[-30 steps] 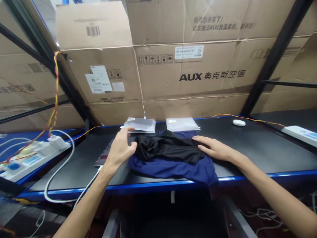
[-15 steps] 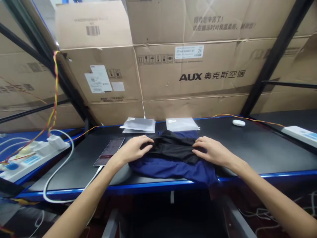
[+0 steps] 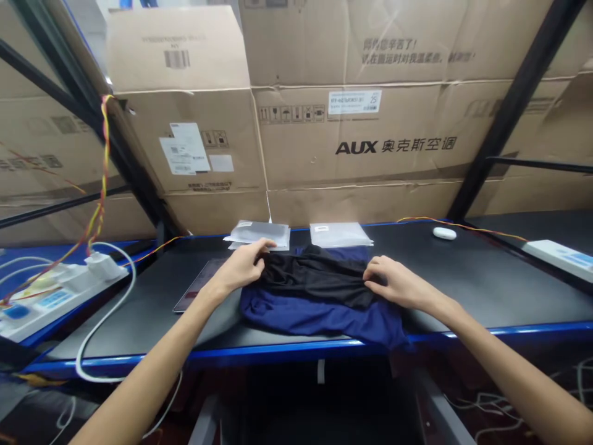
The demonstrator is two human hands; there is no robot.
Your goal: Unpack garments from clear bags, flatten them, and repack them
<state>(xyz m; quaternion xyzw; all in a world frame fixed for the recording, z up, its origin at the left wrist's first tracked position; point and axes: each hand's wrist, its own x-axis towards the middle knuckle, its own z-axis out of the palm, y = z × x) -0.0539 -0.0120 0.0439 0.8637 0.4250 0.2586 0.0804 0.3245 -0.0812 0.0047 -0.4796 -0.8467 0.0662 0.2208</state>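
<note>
A crumpled black garment [image 3: 319, 278] lies on top of a dark blue garment [image 3: 319, 315] at the front of the black table [image 3: 486, 278]. My left hand [image 3: 241, 269] pinches the black garment's left end, fingers closed on the cloth. At its right end my right hand [image 3: 396, 283] grips the fabric too. The blue garment hangs slightly over the table's front edge.
Two clear plastic bags [image 3: 259, 233] [image 3: 340, 233] lie behind the garments. A phone [image 3: 197, 290] rests left of my left hand. A white earbud case [image 3: 443, 233] sits far right, power strips [image 3: 55, 290] [image 3: 560, 253] at both sides. Cardboard boxes [image 3: 361, 142] wall the back.
My left hand came down from the plastic bag onto the black garment's left end and closed on it. My right hand went from lying flat to gripping the right end.
</note>
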